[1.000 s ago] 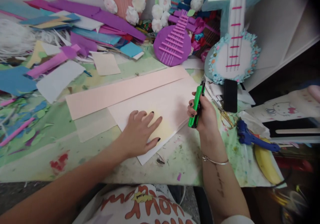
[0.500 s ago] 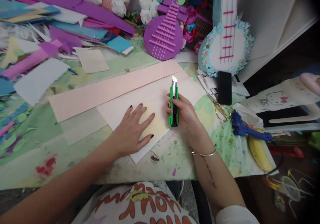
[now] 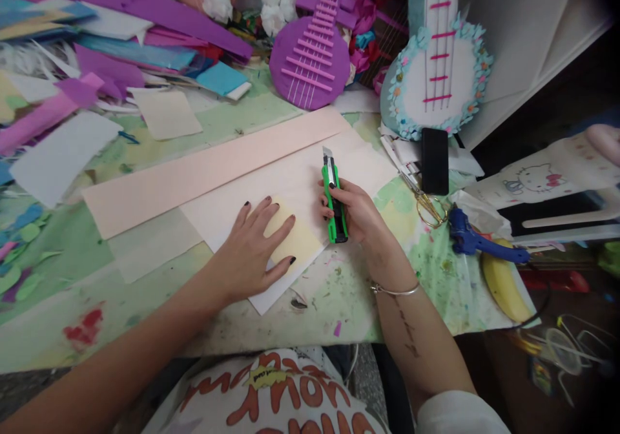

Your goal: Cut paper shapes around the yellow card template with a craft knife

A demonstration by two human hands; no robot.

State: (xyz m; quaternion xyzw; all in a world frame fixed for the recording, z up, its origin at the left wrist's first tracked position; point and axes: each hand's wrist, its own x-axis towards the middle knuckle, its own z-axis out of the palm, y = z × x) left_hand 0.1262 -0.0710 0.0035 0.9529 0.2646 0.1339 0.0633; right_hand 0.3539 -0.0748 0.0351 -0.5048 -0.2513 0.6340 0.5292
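My left hand (image 3: 256,247) lies flat with fingers spread on a pale yellow sheet (image 3: 303,235), which rests on larger white paper (image 3: 220,217). In my right hand (image 3: 351,208) is a green and black utility knife (image 3: 334,195), held upright over the right part of the paper with its blade out at the top. The blade appears clear of the paper's edges. A long pale pink strip (image 3: 213,172) lies across the far side of the white sheet.
Paper scraps (image 3: 111,27) pile up at the left. Behind stand a purple lute-shaped craft (image 3: 310,62) and a blue flowered one (image 3: 436,72). To the right are a phone (image 3: 434,161), scissors (image 3: 429,208), a blue glue gun (image 3: 477,237), a banana (image 3: 504,285) and a tumbler (image 3: 542,179).
The knife has tilted slightly, its blade tip swinging to the left. My left hand stays spread on the paper. The whole view has shifted a little.
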